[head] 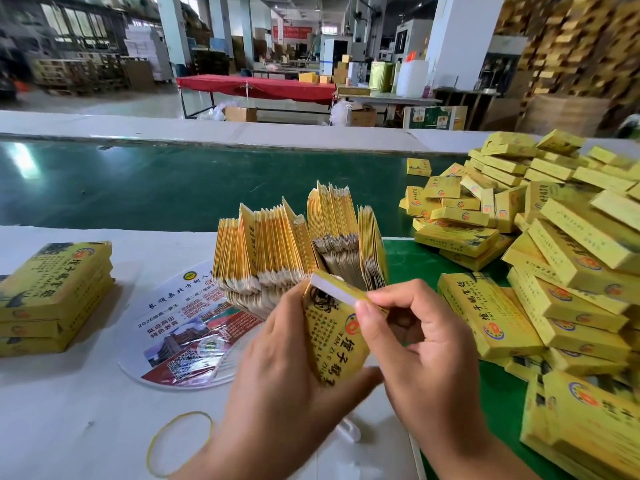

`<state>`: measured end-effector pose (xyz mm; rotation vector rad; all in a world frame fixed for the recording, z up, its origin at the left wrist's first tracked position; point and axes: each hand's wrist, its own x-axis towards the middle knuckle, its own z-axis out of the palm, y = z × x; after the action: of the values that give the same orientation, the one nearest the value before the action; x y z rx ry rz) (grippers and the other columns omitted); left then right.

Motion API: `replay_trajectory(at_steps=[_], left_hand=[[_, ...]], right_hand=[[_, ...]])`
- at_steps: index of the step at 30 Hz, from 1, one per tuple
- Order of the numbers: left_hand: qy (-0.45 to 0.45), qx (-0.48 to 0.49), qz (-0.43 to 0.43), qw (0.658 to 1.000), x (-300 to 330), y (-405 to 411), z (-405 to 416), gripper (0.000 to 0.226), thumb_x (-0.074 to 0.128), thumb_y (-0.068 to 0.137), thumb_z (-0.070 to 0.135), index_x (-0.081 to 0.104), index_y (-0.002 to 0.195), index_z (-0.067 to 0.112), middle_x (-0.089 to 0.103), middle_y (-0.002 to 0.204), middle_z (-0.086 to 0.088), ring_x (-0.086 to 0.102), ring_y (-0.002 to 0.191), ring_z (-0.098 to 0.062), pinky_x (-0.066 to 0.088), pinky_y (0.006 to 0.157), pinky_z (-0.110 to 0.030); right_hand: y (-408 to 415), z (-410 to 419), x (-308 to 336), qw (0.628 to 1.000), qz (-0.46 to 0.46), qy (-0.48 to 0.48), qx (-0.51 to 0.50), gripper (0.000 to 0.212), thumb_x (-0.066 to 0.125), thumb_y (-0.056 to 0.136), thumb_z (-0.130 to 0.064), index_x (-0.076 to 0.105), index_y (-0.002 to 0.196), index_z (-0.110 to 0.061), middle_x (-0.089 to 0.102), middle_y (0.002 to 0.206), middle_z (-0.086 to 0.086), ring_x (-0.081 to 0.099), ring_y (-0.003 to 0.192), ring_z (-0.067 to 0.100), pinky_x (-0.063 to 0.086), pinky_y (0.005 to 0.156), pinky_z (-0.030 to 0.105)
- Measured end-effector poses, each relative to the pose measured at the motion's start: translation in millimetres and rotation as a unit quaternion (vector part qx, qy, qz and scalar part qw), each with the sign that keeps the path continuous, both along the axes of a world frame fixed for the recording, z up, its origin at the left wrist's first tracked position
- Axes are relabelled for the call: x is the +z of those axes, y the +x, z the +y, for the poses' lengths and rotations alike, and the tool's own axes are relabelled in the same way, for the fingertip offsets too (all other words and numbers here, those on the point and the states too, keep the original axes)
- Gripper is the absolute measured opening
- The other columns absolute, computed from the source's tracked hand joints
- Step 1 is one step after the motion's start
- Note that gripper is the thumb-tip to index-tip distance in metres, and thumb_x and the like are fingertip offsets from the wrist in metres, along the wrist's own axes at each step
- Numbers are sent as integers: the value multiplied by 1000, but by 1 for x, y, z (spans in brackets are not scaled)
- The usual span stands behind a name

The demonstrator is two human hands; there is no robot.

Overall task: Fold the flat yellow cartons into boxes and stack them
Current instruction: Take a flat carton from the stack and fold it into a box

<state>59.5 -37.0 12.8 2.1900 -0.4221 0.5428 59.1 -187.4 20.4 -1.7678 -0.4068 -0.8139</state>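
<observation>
A short stack of folded yellow printed boxes (52, 296) sits far left on the white table (86, 410). The left hand (284, 368) cups a half-opened yellow carton (337, 336) from below, its long axis running away from the person toward the upright bundle of flat yellow cartons (298, 244). The right hand (419, 344), nearer the far end, pinches its top flap with curled fingers. A loose heap of finished yellow boxes (540, 258) lies right.

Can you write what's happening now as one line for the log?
step: folding | left hand: holds carton | right hand: pinches its top flap | flat cartons: behind | folded boxes: piled right
</observation>
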Motion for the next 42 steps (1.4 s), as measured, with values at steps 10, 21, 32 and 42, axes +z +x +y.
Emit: replay_trajectory(at_steps=[10,21,32,42], left_hand=[[113,13,-19,993,4,-2,4,72,70,55,46,42,120,32,47,95,22,46,85,1,37,70,-3],[144,3,-14,990,2,-1,6,80,69,55,46,44,127,24,47,102,20,46,93,-1,24,87,3],[132,20,-8,991,-2,3,10,72,65,63,52,36,125,28,42,99,20,37,85,5,37,70,-1],[198,36,-33,979,1,1,3,87,63,50,45,43,131,18,57,103,7,49,92,-9,33,85,-20]], right_hand=[[-1,5,0,999,32,29,6,10,69,90,-23,67,80,-21,65,64,3,58,51,13,47,43,33],[1,-1,2,999,45,0,20,12,68,88,-18,70,76,-13,61,58,-11,55,51,2,42,47,15],[2,-3,8,977,-76,-197,-36,23,63,89,-18,78,101,-6,76,103,2,71,95,4,56,84,17],[0,-3,8,991,119,-7,57,18,74,84,-20,68,69,-12,63,56,-5,56,50,2,43,46,16]])
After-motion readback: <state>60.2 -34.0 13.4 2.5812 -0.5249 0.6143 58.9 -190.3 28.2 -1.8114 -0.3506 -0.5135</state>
